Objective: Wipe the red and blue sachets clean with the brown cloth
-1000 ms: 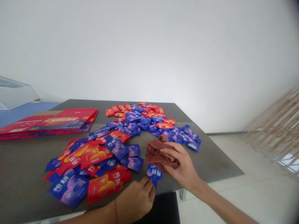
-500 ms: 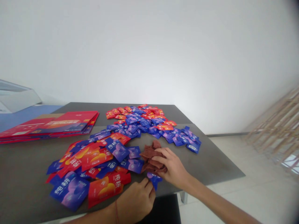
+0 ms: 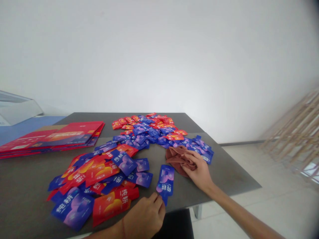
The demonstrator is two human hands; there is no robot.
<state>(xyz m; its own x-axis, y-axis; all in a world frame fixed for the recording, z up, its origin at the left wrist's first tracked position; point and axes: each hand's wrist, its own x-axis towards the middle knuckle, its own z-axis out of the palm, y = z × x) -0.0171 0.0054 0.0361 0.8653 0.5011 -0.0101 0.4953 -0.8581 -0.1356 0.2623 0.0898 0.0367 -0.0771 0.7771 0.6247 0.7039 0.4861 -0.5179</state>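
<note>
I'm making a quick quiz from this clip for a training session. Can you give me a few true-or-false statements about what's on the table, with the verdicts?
1. The right hand rests on a crumpled brown cloth. True.
2. The left hand is holding the cloth. False: its fingertips are at the lower end of a blue sachet.
3. A stack of flat red boxes lies on the left part of the dark grey table. True.
4. Every sachet on the table is blue. False: red-and-orange sachets are mixed in with the blue ones.
</note>
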